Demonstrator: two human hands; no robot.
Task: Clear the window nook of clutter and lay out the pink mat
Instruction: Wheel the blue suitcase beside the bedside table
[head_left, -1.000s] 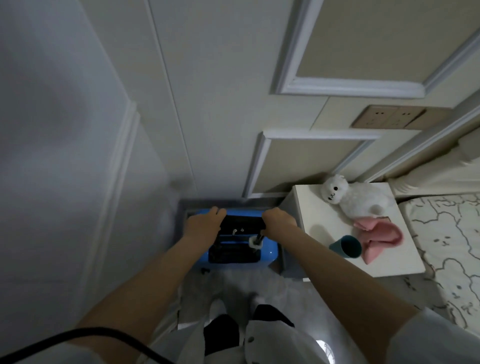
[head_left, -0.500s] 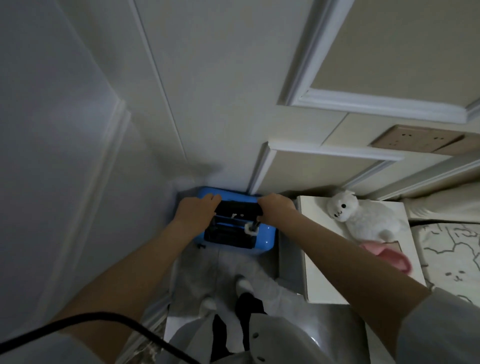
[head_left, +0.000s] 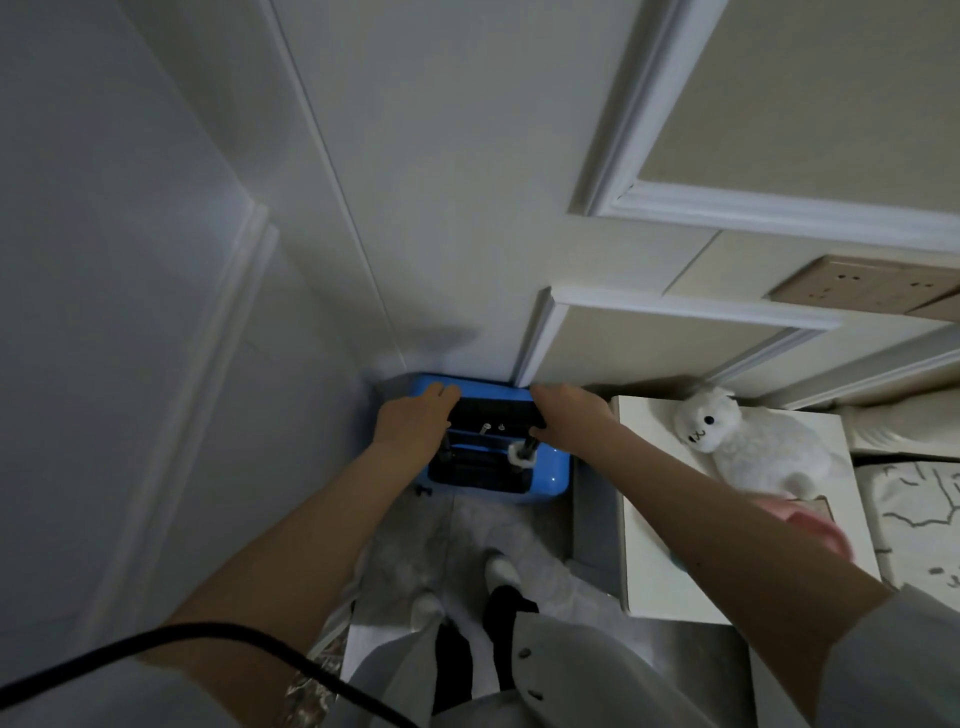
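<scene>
Both arms outstretched downward, left hand (head_left: 410, 423) and right hand (head_left: 569, 415) fingers curled around blue suitcase's (head_left: 545, 475) black handle (head_left: 493, 413).

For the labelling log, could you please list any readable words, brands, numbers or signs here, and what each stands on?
There is no readable text.
Blue hard-shell suitcase: no legible brand or label.
Beige wall socket plate: only holes, no lettering.
White bedsheet with black line drawings: pictures, no words.

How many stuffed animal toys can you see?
1. A white plush animal lies on the white bedside cabinet, to the right of the blue suitcase. More could be hidden outside the picture or behind the person's right arm.
</scene>
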